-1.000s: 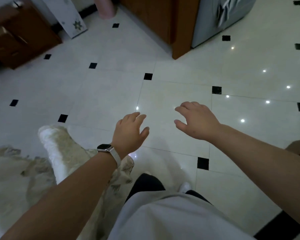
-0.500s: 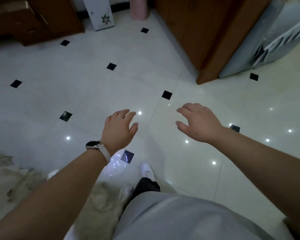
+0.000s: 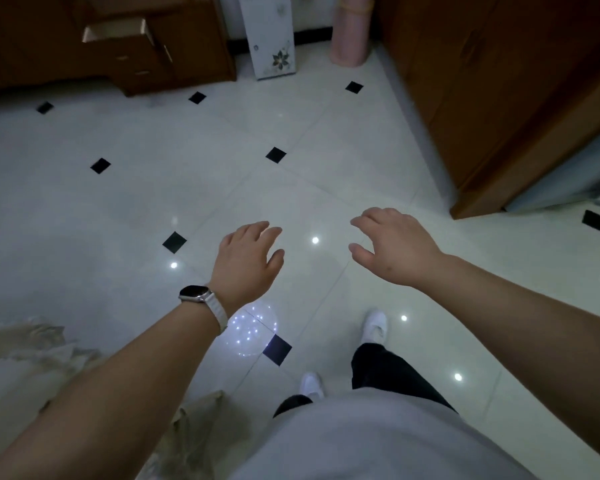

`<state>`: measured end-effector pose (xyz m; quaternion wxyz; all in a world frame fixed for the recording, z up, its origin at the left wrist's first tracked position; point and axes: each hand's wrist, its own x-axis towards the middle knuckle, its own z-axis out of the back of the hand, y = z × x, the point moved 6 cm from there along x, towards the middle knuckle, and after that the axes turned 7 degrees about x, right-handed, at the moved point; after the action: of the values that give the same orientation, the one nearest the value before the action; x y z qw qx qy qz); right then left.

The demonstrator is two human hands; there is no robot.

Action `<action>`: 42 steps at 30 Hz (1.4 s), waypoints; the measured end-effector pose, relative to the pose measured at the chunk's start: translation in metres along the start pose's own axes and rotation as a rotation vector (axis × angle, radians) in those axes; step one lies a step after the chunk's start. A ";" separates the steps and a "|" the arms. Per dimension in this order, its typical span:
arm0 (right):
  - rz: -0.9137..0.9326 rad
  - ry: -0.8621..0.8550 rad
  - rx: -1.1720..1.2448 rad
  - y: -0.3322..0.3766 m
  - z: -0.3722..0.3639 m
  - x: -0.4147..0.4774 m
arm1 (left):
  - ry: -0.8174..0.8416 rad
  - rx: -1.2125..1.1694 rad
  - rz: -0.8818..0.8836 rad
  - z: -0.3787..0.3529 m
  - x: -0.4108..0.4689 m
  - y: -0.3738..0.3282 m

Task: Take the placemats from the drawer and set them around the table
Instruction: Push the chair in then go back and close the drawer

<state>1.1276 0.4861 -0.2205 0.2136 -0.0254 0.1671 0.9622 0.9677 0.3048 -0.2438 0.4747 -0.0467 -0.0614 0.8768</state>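
Left hand with smartwatch and right hand outstretched, empty, fingers relaxed, above white tiled floor, open drawer of wooden cabinet far left

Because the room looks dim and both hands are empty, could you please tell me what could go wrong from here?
1. The crumpled beige cloth lies on the floor near the left shoe; a foot could catch in it.
2. The glossy floor shows bright reflections, so it may be slippery.
3. The open drawer juts from the dark cabinet; a shin might knock it.
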 end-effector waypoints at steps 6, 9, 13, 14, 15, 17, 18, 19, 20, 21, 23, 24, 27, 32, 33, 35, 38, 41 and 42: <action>0.085 0.072 0.060 -0.053 0.001 0.094 | 0.001 0.029 0.146 0.006 0.072 0.015; 0.135 0.084 0.082 -0.085 0.018 0.141 | 0.000 0.023 0.199 0.017 0.111 0.008; 0.170 0.089 0.097 -0.121 0.045 0.204 | -0.006 0.041 0.252 0.026 0.168 -0.001; 0.184 0.089 0.098 -0.127 0.051 0.220 | -0.020 0.038 0.270 0.030 0.180 -0.004; 0.193 0.089 0.102 -0.132 0.058 0.235 | -0.035 0.030 0.286 0.034 0.191 -0.006; 0.209 0.081 0.109 -0.137 0.071 0.260 | -0.053 0.028 0.307 0.041 0.207 -0.007; 0.218 0.076 0.112 -0.137 0.075 0.271 | -0.053 0.033 0.317 0.043 0.213 -0.006; 0.229 0.073 0.113 -0.136 0.079 0.282 | -0.051 0.036 0.328 0.046 0.219 -0.003; 0.242 0.075 0.113 -0.134 0.082 0.294 | -0.054 0.035 0.345 0.048 0.225 0.002; 0.254 0.080 0.114 -0.132 0.084 0.305 | -0.063 0.030 0.367 0.051 0.231 0.008; 0.275 0.092 0.113 -0.126 0.085 0.325 | -0.088 0.024 0.403 0.053 0.243 0.022; 0.282 0.097 0.113 -0.123 0.085 0.334 | -0.094 0.024 0.413 0.051 0.249 0.028; 0.292 0.118 0.111 -0.116 0.082 0.362 | -0.091 0.027 0.416 0.044 0.270 0.045; 0.270 0.136 0.073 -0.113 0.079 0.422 | -0.095 -0.027 0.403 0.028 0.328 0.084; 0.256 0.137 0.062 -0.113 0.080 0.438 | -0.101 -0.041 0.397 0.027 0.344 0.095; 0.233 0.133 0.041 -0.110 0.085 0.474 | -0.116 -0.069 0.379 0.028 0.378 0.121; 0.214 0.119 0.008 -0.094 0.097 0.532 | -0.139 -0.094 0.371 0.039 0.425 0.168; 0.218 0.082 -0.009 -0.068 0.113 0.586 | -0.164 -0.095 0.343 0.058 0.463 0.213; 0.216 0.059 -0.007 -0.060 0.119 0.603 | -0.175 -0.079 0.324 0.065 0.475 0.227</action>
<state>0.6084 0.8189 -0.1994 0.1035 -0.0365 0.1716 0.9790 0.5114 0.5759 -0.2252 0.3177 0.0018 -0.1288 0.9394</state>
